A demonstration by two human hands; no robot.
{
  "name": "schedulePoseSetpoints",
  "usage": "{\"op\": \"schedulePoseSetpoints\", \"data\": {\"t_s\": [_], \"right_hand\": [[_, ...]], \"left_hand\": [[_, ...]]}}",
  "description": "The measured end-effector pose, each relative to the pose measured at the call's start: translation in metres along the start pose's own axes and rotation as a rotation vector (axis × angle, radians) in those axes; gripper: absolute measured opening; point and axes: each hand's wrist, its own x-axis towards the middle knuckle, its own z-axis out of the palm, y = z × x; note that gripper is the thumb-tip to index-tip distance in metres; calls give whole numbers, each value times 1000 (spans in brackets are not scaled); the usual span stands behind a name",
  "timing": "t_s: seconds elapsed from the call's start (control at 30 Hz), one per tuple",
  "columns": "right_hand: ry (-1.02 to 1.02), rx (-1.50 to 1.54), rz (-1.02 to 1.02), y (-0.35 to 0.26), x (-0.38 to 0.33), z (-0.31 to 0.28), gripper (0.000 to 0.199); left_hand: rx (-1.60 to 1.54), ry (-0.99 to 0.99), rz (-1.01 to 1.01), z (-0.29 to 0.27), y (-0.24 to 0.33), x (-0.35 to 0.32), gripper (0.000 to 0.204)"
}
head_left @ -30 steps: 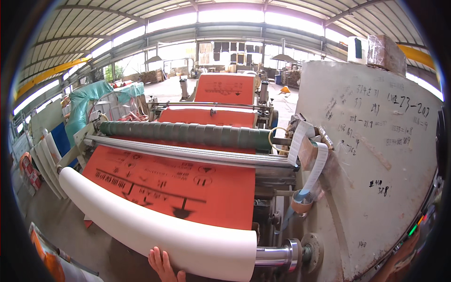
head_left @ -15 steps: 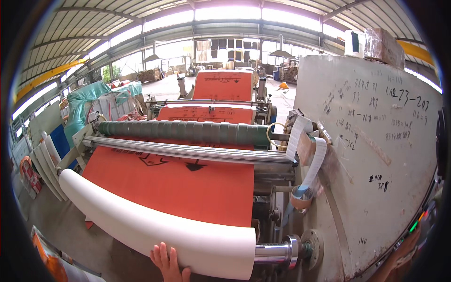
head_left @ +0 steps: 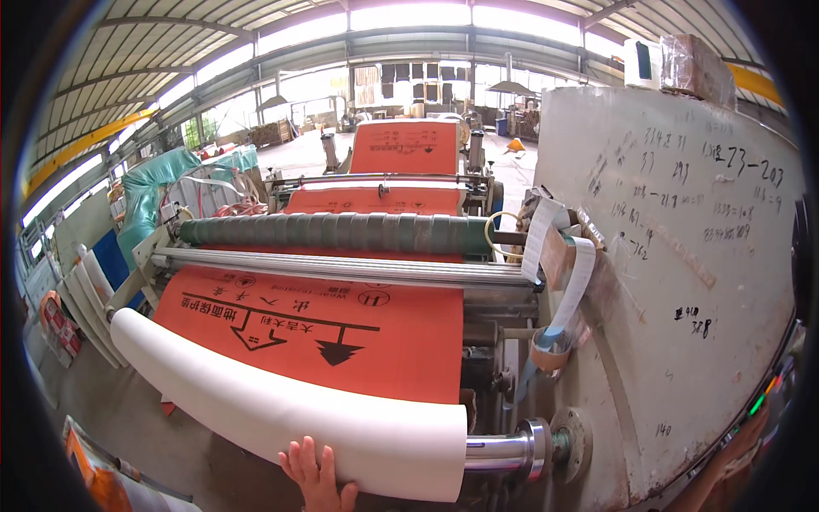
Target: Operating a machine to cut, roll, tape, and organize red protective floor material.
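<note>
My left hand [head_left: 319, 478] lies with fingers spread on the near side of a white roll [head_left: 290, 401], which stretches across the front of a machine. Orange-red printed sheet [head_left: 392, 341], with dark lettering and arrow shapes, runs down to the roll. A shiny metal shaft [head_left: 499, 450] holds the roll's right end. At the far right rim my right hand [head_left: 751, 427] reaches up beside small green and orange lights [head_left: 765, 394] on the machine housing's edge; its fingers are too dim and cut off to make out.
Above the sheet run a grey-green roller [head_left: 341, 235] and a metal bar [head_left: 341, 266]. A tall pale housing [head_left: 631, 358] with handwriting stands on the right, a tape roll [head_left: 550, 350] hanging beside it. Leaning boards [head_left: 94, 299] and a green-wrapped bundle [head_left: 145, 192] are at left.
The printed sheet has advanced toward the roll, bringing more lettering and the arrow shapes below the bar. My left hand stays on the roll, barely shifted. My right hand remains at the right rim.
</note>
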Motion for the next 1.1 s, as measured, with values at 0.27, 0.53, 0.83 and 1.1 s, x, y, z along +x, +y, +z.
{"op": "schedulePoseSetpoints", "data": {"t_s": [0.27,0.53,0.83,1.1], "right_hand": [[106,355,40,-25,3,6,36],[73,213,69,-47,2,-6,37],[68,182,87,-71,-6,3,41],[55,402,163,-65,-5,5,40]], "left_hand": [[-42,-25,-30,-4,10,6,70],[-133,-51,69,-14,29,18,70],[-208,-200,333,2,97,36,71],[-277,-207,302,0,124,39,81]]}}
